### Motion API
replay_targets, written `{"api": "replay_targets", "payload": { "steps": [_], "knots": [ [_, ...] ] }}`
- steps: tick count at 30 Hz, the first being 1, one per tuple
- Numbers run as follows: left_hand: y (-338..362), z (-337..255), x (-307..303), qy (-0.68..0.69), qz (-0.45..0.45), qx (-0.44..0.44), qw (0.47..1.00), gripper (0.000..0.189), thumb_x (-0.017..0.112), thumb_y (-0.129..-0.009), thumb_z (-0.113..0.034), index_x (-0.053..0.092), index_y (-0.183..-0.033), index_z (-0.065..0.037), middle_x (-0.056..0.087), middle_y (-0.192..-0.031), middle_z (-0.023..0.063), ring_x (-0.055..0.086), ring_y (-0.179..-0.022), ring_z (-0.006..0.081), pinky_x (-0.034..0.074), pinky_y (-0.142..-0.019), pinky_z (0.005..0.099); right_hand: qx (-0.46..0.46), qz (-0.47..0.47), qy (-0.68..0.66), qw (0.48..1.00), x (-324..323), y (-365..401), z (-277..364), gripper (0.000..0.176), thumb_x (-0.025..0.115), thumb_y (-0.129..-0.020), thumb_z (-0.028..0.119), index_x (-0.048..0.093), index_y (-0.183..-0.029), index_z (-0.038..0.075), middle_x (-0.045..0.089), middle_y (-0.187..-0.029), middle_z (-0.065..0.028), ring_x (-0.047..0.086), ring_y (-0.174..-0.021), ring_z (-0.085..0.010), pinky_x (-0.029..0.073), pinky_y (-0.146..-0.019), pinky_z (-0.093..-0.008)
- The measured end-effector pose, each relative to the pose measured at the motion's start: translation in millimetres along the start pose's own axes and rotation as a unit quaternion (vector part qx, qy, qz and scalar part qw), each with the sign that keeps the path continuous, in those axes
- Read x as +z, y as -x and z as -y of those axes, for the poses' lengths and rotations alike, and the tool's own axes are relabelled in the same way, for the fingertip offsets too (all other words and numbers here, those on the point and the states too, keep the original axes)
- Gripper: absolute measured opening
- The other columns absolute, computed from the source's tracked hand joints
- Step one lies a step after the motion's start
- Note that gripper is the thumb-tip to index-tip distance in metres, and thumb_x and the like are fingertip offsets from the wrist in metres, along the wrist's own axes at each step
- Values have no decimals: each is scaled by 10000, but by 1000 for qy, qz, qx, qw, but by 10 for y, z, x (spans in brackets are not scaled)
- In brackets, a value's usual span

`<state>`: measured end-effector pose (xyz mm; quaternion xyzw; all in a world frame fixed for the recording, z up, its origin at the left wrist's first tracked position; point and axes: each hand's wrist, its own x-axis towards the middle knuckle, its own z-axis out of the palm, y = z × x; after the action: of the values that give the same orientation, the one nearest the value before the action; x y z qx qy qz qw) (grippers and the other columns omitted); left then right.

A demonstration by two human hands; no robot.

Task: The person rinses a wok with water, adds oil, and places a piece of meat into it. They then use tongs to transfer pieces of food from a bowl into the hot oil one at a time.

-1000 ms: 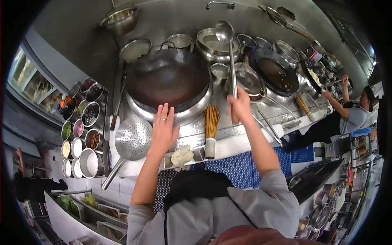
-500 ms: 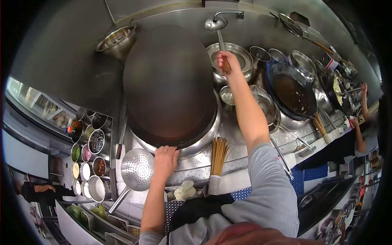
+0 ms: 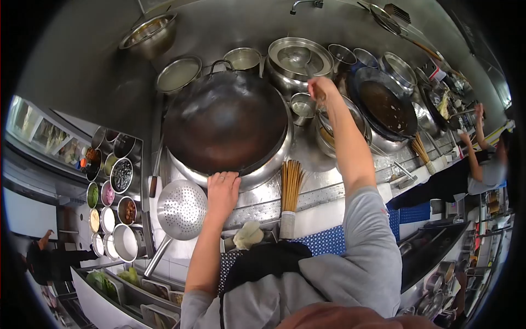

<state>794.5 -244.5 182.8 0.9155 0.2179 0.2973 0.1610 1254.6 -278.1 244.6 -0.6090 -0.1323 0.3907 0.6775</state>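
My left hand [image 3: 223, 189] rests on the near rim of the large dark wok [image 3: 227, 123], fingers pressed together over its edge. The wok sits in a round steel burner ring, and its inside is bare. My right hand [image 3: 323, 90] is closed round the handle of a steel ladle [image 3: 296, 57]. The ladle's bowl lies within the round steel pot [image 3: 274, 52] behind the burner. Left of my left forearm is a perforated strainer [image 3: 182, 210]. A bamboo brush [image 3: 291, 186] stands between my arms.
A second wok [image 3: 383, 109] with brown liquid is on the right, beside a strainer and small pots. Ingredient tubs [image 3: 121, 175] stand at the left. A co-worker [image 3: 487, 164] is at the far right, another person [image 3: 49, 260] at the far left. A tap [image 3: 307, 5] juts from the back wall.
The wok has come down from a raised tilt into its ring, baring pots behind it. My right hand has lowered the ladle from the tap into the steel pot.
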Motion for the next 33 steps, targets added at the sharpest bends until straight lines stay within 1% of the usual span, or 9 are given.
{"api": "replay_targets", "payload": {
  "steps": [4,10,16,19,23,24,25,29,33],
  "knots": [
    [3,39,28,6,-19,22,1000,135,617,-865,-154,645,-950,-52,642,-888,98,577,-848,296,410,-780,423,85,60,-425,899,75,202,72,146,551,-781,-16,463,-672,24,508,-613,-88,498,-458,-166,473,-423,-247],
    [57,142,109,8,-47,37,998,120,636,-845,-160,638,-922,-69,628,-853,87,572,-845,279,413,-779,419,88,211,-425,876,429,1302,254,381,530,-883,20,378,-1167,-184,526,-696,-64,542,-515,-129,486,-446,-200],
    [119,118,-80,97,-15,17,995,214,639,-837,-141,658,-1019,-30,651,-979,128,588,-942,312,422,-891,412,191,246,-528,790,826,2545,-157,405,495,-935,116,369,-1260,-88,535,-775,-53,524,-527,-131,466,-433,-238],
    [174,73,-330,189,-20,-1,982,316,660,-829,-137,651,-1118,-9,640,-1112,166,584,-1066,333,417,-978,405,214,172,-448,851,907,2908,-440,322,487,-914,78,453,-1188,-87,526,-721,-25,516,-490,-99,433,-384,-214],
    [555,71,-767,266,-45,-46,962,385,678,-814,-94,635,-1183,4,602,-1238,187,562,-1176,323,426,-1006,390,176,80,-69,979,843,3095,-685,165,550,-866,64,553,-1016,-5,531,-665,-9,493,-449,-78,404,-345,-216],
    [681,122,-850,273,-45,-76,958,378,673,-823,-92,634,-1187,0,603,-1242,176,564,-1172,306,428,-1001,383,135,42,84,986,872,3152,-679,133,557,-862,65,561,-987,20,532,-653,-8,485,-433,-83,404,-343,-226],
    [827,182,-926,279,-45,-108,953,371,667,-832,-89,633,-1191,-4,604,-1245,165,567,-1167,288,431,-996,376,132,50,108,984,856,3180,-663,476,587,-837,33,485,-1293,-58,550,-658,-30,481,-409,-98,395,-348,-226],
    [1489,487,-944,390,-104,-289,868,328,640,-891,-95,619,-1198,18,631,-1177,120,591,-1107,203,457,-966,336,-57,45,272,960,598,2825,-641,548,600,-794,7,522,-1336,-5,558,-670,-9,489,-410,-92,402,-372,-250],
    [1744,465,-993,410,-172,-360,820,250,597,-942,-109,627,-1142,39,655,-1089,110,624,-1023,192,475,-938,333,-99,-18,316,943,513,2080,-210,430,584,-775,18,589,-1204,-16,564,-606,-60,538,-422,-147,414,-357,-307]
  ]
}}
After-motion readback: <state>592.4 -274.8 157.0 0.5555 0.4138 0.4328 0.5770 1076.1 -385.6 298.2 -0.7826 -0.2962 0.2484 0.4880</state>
